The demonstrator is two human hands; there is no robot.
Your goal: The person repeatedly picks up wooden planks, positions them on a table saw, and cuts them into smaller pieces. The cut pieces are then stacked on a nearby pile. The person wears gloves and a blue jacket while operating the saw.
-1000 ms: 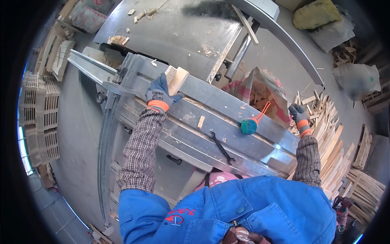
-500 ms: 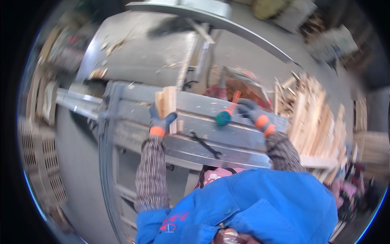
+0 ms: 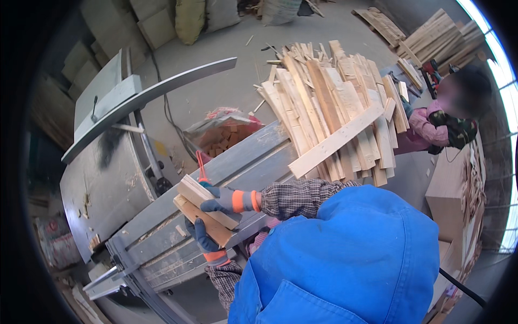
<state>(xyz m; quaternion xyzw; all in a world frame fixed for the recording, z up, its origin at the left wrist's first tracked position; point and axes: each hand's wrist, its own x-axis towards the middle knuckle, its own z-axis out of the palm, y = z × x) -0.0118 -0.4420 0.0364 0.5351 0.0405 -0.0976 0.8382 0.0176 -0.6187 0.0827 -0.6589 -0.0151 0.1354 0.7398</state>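
Note:
Both my hands wear dark blue gloves with orange cuffs and hold short wooden boards over the grey saw table's slotted bed (image 3: 253, 156). My left hand (image 3: 202, 236) grips the lower end of a brownish board (image 3: 197, 216) from the near side. My right hand (image 3: 220, 201) is closed around a paler board (image 3: 195, 190) lying alongside it, apparently more than one piece thick. Just beyond the boards an orange strap-like piece (image 3: 202, 166) shows; the rest of it is hidden. Some fingers of both hands are covered by the wood.
A large pile of long boards (image 3: 329, 113) lies at the bed's right end. Beyond the bed stands an open bag of wood offcuts (image 3: 226, 136). A long metal fence (image 3: 162, 89) crosses the far-left table (image 3: 116, 183). Another person (image 3: 431, 127) is at the far right beside the pile.
My right hand has moved left from beside the orange and teal thing and now grips wood next to my left hand. The view has swung right, showing more of the board pile and another person.

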